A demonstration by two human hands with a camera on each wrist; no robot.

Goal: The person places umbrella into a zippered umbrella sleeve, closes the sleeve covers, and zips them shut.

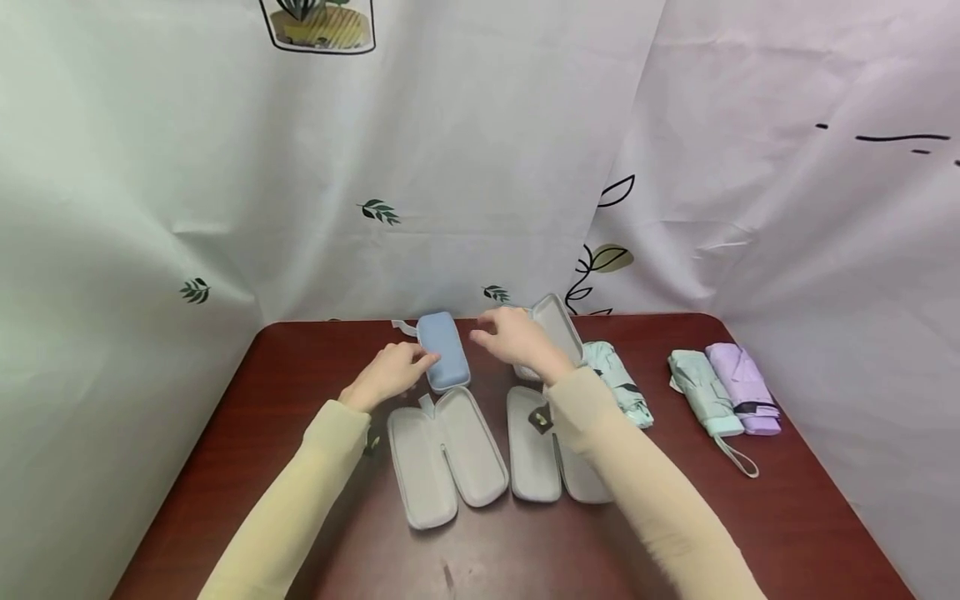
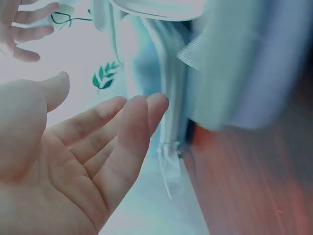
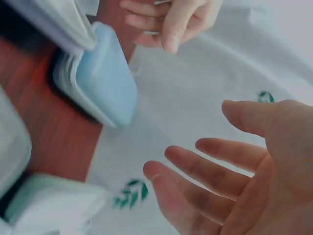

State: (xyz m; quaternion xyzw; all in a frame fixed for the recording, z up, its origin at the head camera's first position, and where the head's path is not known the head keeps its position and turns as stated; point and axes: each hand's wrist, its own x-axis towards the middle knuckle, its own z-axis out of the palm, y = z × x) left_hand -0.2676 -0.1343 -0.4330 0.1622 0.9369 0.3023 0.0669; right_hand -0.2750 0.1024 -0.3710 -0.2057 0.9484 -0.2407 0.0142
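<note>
A closed blue zip case [image 1: 442, 350] lies near the back edge of the table, its light strap sticking out at the far left corner. My left hand [image 1: 390, 375] hovers at the left side of this case, fingers loosely bent and holding nothing. To the right of the case, my right hand [image 1: 517, 337] is raised with spread, relaxed fingers and an empty palm. Behind that hand stands an opened case [image 1: 557, 325], partly hidden by the hand and wrist. Both wrist views show the blue case [image 3: 105, 78] beyond the fingertips.
Two more opened cases with pale grey insides, one at left [image 1: 472, 450] and one at right [image 1: 534, 450], lie in front. A mint folded umbrella [image 1: 618, 383] is beside my right forearm. Farther right lie another mint umbrella [image 1: 705, 392] and a purple one [image 1: 742, 387].
</note>
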